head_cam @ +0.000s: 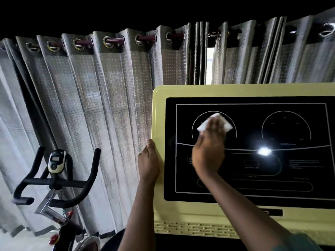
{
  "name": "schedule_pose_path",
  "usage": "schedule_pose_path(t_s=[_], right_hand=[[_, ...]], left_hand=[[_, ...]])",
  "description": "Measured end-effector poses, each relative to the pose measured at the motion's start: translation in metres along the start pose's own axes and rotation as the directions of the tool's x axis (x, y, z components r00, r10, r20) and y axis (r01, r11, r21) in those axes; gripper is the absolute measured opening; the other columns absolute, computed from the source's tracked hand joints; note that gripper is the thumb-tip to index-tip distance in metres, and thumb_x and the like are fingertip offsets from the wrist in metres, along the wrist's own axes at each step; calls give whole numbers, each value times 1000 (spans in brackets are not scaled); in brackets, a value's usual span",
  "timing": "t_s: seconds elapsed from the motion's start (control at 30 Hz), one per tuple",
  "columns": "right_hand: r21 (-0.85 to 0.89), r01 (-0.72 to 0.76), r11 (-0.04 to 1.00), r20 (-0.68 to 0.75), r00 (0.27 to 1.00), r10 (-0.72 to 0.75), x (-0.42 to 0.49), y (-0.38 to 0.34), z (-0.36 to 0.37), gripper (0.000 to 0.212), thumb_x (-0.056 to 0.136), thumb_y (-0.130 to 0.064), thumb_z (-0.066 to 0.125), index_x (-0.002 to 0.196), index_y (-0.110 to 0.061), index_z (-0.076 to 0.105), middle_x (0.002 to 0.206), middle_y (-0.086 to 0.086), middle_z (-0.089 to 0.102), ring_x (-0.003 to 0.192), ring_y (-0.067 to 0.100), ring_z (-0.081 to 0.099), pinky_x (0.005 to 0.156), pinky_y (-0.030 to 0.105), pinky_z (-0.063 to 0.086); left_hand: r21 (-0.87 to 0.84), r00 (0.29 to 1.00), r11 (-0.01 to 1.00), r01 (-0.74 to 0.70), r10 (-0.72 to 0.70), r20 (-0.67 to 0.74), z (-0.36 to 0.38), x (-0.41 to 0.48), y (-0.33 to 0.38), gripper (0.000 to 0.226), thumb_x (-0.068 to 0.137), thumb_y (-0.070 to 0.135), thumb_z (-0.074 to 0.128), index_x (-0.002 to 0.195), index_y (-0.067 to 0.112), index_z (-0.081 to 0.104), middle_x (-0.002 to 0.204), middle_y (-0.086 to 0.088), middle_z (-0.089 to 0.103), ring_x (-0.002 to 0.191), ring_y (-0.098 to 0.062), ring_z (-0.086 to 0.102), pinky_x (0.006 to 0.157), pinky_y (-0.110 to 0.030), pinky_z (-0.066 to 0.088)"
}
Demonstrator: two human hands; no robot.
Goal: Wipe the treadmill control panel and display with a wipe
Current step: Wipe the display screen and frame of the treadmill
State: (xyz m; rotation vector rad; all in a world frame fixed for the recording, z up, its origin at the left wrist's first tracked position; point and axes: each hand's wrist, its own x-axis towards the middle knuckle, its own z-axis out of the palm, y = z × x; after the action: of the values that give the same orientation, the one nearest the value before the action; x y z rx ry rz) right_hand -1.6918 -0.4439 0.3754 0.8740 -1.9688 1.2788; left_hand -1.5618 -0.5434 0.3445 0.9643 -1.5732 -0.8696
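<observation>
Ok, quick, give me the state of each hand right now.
Left hand: closed in a grip on the panel's yellow left edge.
Right hand: pressing the white wipe flat against the black display.

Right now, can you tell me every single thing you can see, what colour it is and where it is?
Treadmill panel: one, pale yellow frame, right side.
Display: one, black with white lines, set in the panel.
Wipe: one, white, on the display's left dial, under the right hand.
Light glare: one, white, middle of the display.
Curtains: grey, dotted, hanging across the back.
Exercise bike: one, black handlebars, lower left.
Left hand: one, gripping the panel's left edge.
Right hand: one, pressing the wipe on the display.
</observation>
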Motion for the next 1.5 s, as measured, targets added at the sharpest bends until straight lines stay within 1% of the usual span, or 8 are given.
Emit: schedule_pose_path(t_s=[0.17,0.4,0.6,0.73,0.9,1.17,1.37,1.5], right_hand=[[27,388,921,232,894,-383,-35,-26,23,54,104,-18,36,157,-7,28,166,8,23,156,20,13,126,42,20],[94,598,796,294,747,-596,-67,2,16,52,102,-15,42,153,-5,37,162,9,32,155,20,19,124,43,26],[38,523,851,314,803,-507,18,-46,28,52,104,-19,32,155,-6,33,164,7,29,155,19,19,126,40,20],[35,481,876,297,832,-468,-27,-34,30,53,104,-18,34,156,-5,31,165,9,25,156,20,16,125,43,22],[50,550,834,336,776,-533,-114,-1,14,52,106,-17,31,155,-3,30,165,11,25,156,21,15,124,45,25],[0,456,890,314,845,-433,-6,-44,25,54,104,-18,32,157,-6,29,165,7,26,156,18,16,125,40,20],[34,480,877,283,837,-469,-90,-6,19,54,104,-13,38,157,-4,27,166,9,23,156,21,15,125,44,22],[71,564,822,337,763,-552,-98,20,5,51,107,-18,31,157,-6,27,166,7,23,156,19,16,125,43,24]], left_hand=[[-60,996,998,21,-16,93,-6,5,-7,68,103,57,25,131,7,61,132,-19,61,126,-32,54,102,-32,39],[-131,978,986,106,-80,193,-9,12,-15,65,101,60,32,138,12,56,144,-12,54,136,-24,46,107,-26,32],[-130,974,988,82,-52,221,-16,11,-13,69,95,69,29,126,20,66,130,-7,64,114,-20,59,104,-40,44],[-135,975,988,70,-39,220,-16,10,-15,70,90,75,27,113,25,70,118,-3,69,105,-17,61,98,-39,47],[-101,974,992,80,-56,221,-15,12,-18,65,91,75,28,95,25,69,93,4,69,86,-15,62,82,-37,49],[-77,988,997,21,-8,156,-13,11,-19,58,93,71,27,76,30,65,77,9,67,80,-11,63,79,-38,52],[-71,996,997,13,-7,91,-7,9,-19,57,97,65,27,64,30,58,56,5,55,63,-19,52,67,-40,45],[-73,997,997,6,0,79,-6,3,-15,53,102,59,27,81,28,65,80,0,64,79,-24,57,73,-39,43]])
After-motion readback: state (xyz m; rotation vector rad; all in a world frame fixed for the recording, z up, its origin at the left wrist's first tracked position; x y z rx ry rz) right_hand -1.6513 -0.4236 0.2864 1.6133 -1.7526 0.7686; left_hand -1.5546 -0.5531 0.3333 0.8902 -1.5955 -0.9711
